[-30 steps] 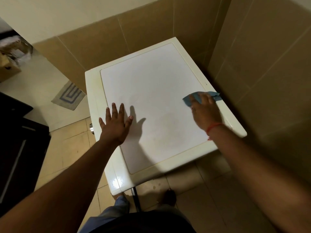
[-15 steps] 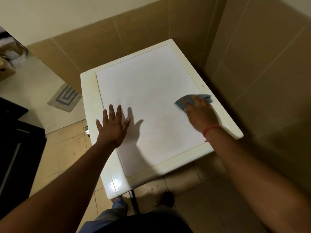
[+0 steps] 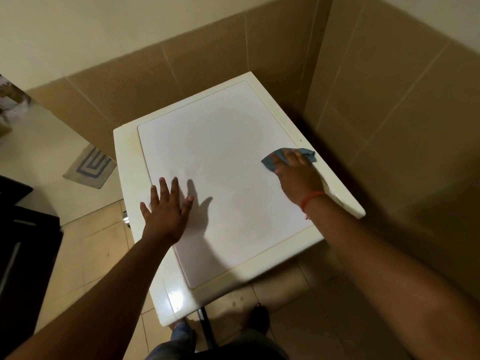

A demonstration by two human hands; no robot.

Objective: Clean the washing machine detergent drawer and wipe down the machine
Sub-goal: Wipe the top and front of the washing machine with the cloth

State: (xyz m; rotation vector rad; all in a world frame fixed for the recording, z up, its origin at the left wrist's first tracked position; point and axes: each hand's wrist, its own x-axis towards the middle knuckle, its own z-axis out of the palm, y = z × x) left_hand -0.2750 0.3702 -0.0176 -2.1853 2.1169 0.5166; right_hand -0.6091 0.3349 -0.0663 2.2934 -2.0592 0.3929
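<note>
I look down on the white top of the washing machine [image 3: 223, 162], which stands in a tiled corner. My right hand [image 3: 298, 175] presses a blue cloth [image 3: 272, 159] flat against the top near its right edge; the cloth shows past my fingers on both sides. My left hand [image 3: 166, 206] lies flat with fingers spread on the left part of the top, near the left rim. The detergent drawer is out of sight from this angle.
Brown tiled walls [image 3: 389, 113] close in behind and to the right of the machine. A small patterned mat [image 3: 91, 165] lies on the floor to the left. Dark furniture [image 3: 23, 229] stands at the far left. My feet show below the machine's front edge.
My right hand slid the cloth left across the top and then back toward the right edge. The left hand stayed flat in place. The camera shifted a little.
</note>
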